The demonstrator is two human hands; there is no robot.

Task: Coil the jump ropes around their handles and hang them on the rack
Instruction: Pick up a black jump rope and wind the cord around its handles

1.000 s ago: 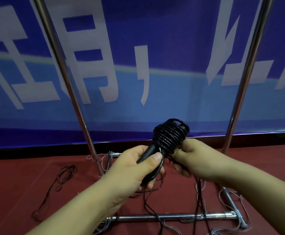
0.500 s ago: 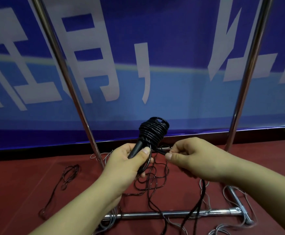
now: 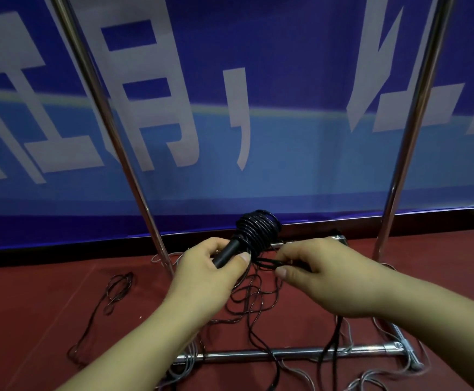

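Black coil point(image 3: 259, 230) still gripped by left hand point(image 3: 210, 273); right hand point(image 3: 324, 273) fingers now pinch rope end point(image 3: 267, 263) lower.

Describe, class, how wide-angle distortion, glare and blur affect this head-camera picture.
Head view: the rack's left upright pole and right upright pole lean apart toward the top; glare streaks the base bar; the banner lettering is soft; the left hand, right hand and coiled rope look fairly sharp.
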